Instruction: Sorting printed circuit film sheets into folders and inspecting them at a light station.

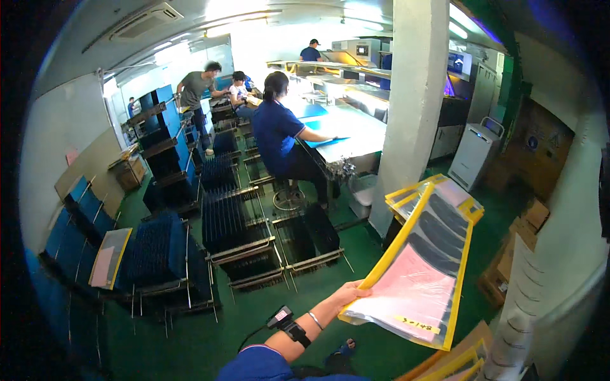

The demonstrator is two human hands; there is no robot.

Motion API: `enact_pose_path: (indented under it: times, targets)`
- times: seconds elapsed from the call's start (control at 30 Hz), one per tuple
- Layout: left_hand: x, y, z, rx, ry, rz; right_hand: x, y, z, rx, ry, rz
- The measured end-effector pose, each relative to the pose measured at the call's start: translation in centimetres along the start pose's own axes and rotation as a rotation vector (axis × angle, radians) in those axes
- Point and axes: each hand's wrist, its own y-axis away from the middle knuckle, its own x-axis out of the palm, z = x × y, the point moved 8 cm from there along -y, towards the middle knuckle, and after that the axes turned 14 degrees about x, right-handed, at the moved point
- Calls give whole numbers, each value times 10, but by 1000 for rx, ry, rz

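One hand (351, 296), seemingly the left, grips the near corner of a yellow-edged clear plastic sleeve holding a pink sheet (419, 273), raised out over the green floor (254, 324). The right hand is out of view. More yellow-edged sleeves (457, 367) lie below. Dark blue slotted racks (235, 219) stand left, a seated person in blue (283, 143) at the long surface (356, 130) beyond.

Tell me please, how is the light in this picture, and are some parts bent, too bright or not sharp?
Head view: the ceiling lights are blown out white and glare washes the worktable; the pillar bows with fisheye distortion; the corners fall to black; the clear yellow-edged folder in the hand shows soft reflections; the far workers are small and slightly blurred.
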Motion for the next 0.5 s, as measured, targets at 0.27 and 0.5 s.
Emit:
enact_pose_path:
  times: [0.27, 0.5]
  targets:
    - [9, -155, -24, 52, -301, 98, 156, -103, 63, -60, -190, 85]
    - [-3, -234, -57, 21, -239, 36, 194, -252, 23, -101, -467, 131]
